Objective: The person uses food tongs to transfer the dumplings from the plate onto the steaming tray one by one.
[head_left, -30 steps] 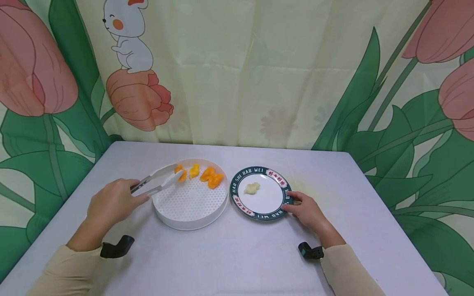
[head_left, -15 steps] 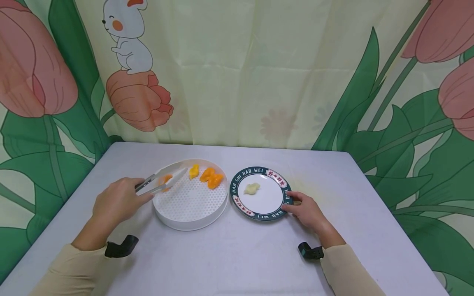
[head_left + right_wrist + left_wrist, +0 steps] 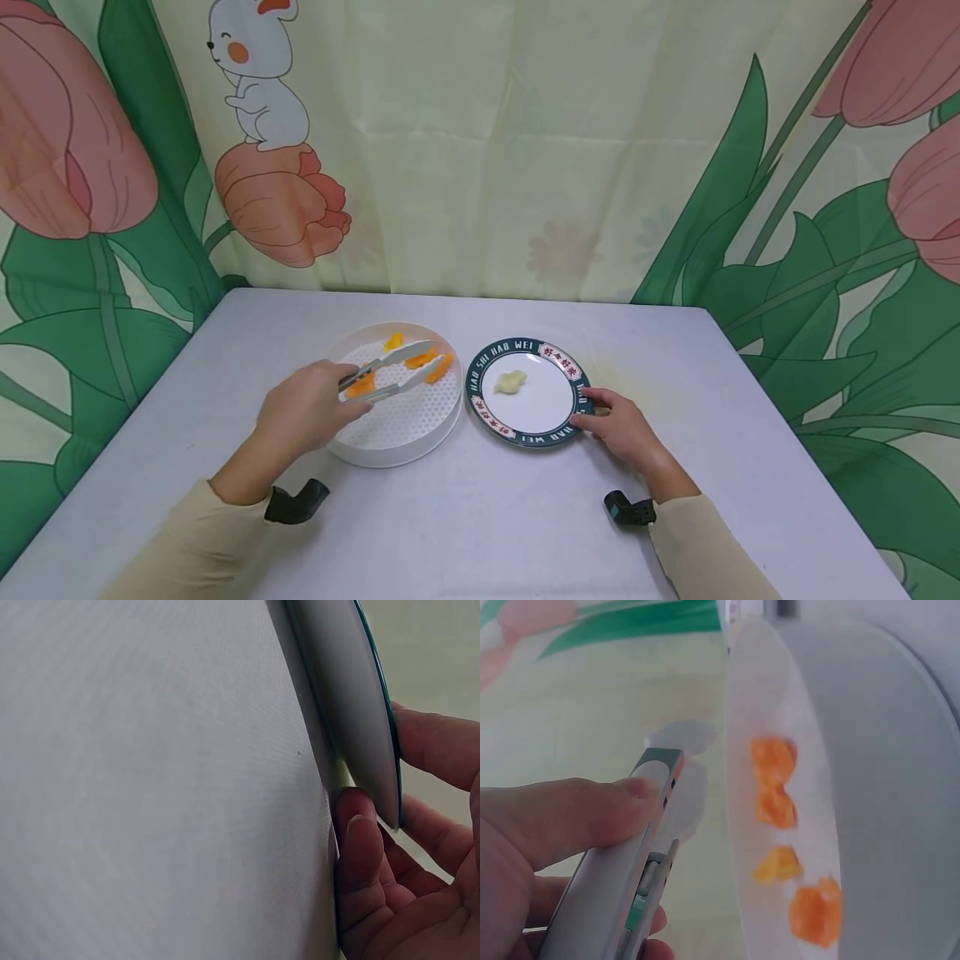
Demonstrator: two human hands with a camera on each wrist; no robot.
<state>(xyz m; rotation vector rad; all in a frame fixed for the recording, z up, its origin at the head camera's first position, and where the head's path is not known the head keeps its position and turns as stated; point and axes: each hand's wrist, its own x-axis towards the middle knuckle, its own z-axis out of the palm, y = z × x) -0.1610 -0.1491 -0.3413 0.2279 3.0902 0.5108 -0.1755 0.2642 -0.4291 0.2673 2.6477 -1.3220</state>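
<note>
My left hand [image 3: 306,407] grips metal-handled tongs [image 3: 405,354] with pale tips, held over the round white perforated tray [image 3: 395,457]. The tongs' arms are spread, tips over two orange dumpling-shaped pieces [image 3: 439,368] at the tray's right side. Behind the tongs lies a yellow piece [image 3: 393,342]; another orange piece [image 3: 362,384] shows near the handle. In the left wrist view the thumb [image 3: 592,814] presses the handle. My right hand [image 3: 626,429] pinches the right rim of a plate [image 3: 536,408], some fingers [image 3: 435,742] above, others curled below. A pale dumpling-shaped piece [image 3: 511,382] sits on the plate.
Tray and plate stand side by side on a white-covered table [image 3: 480,525]. Behind it hangs a curtain [image 3: 480,167] printed with tulips and a rabbit. Dark wrist cameras [image 3: 297,502] are on both arms.
The tongs and the left-hand orange piece shifted left, then the left hand moved right over the tray. That orange piece now shows nearer me. The right hand, plate and pale piece stayed still.
</note>
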